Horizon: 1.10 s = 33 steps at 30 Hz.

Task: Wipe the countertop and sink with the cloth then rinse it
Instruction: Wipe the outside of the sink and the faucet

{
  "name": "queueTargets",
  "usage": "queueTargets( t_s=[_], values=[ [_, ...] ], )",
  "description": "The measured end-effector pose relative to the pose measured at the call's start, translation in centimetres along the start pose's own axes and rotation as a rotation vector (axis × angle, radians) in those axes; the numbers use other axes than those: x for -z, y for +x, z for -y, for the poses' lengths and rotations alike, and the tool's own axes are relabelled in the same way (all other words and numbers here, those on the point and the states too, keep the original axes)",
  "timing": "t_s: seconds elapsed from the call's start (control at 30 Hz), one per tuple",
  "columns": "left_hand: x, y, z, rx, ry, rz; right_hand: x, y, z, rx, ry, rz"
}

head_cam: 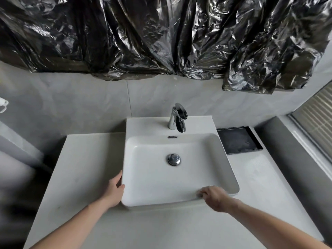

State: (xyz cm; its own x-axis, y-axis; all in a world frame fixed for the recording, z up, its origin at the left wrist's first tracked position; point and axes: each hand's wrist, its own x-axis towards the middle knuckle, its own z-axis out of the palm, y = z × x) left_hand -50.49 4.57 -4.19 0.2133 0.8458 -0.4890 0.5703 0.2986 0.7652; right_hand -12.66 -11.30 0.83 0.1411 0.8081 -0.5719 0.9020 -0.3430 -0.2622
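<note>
The white rectangular sink sits on a pale grey countertop, with a chrome faucet at its back and a chrome drain plug in the basin. My left hand lies against the sink's outer left wall near the front corner, fingers apart, thumb at the rim. My right hand rests knuckles-up on the front rim toward the right, fingers curled down. No cloth shows in the frame; anything under the right hand's fingers is hidden.
A black tray lies on the counter right of the sink, by the wall. Crinkled black plastic sheeting covers the wall above. A window with blinds is at the far right. The counter's left edge drops off to a dark floor.
</note>
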Motion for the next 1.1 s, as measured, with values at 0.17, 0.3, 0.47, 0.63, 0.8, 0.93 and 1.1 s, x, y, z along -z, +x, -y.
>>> queueTargets(
  t_s=[0.17, 0.3, 0.47, 0.63, 0.8, 0.93, 1.1],
  values=[
    [-1.4, -1.6, -1.5, 0.047, 0.037, -0.13, 2.7, -0.7, -6.5, -0.012, -0.072, 0.005],
    [-2.7, -3.1, -3.2, 0.094, 0.055, -0.283, 3.8, 0.1, -8.9, 0.102, -0.202, 0.014],
    [-4.0, -5.2, -4.4, 0.155, 0.129, -0.413, 4.8, 4.2, -11.3, 0.217, -0.322, -0.044],
    [-5.3, -7.0, -3.8, 0.209, 0.223, -0.386, 8.1, 6.2, -9.9, 0.252, -0.319, -0.105],
    [-7.7, -7.8, -5.4, 0.11, 0.399, -0.395, 9.5, 6.5, -6.2, 0.122, 0.304, -0.249],
    [-10.3, -8.2, -10.6, -0.181, 0.297, -0.245, 10.7, 2.4, -0.9, 0.269, 0.63, -0.352],
    [-12.4, -9.3, -17.4, -0.292, 0.021, -0.042, 11.1, -2.5, 3.9, 0.379, 0.854, -0.252]
  ],
)
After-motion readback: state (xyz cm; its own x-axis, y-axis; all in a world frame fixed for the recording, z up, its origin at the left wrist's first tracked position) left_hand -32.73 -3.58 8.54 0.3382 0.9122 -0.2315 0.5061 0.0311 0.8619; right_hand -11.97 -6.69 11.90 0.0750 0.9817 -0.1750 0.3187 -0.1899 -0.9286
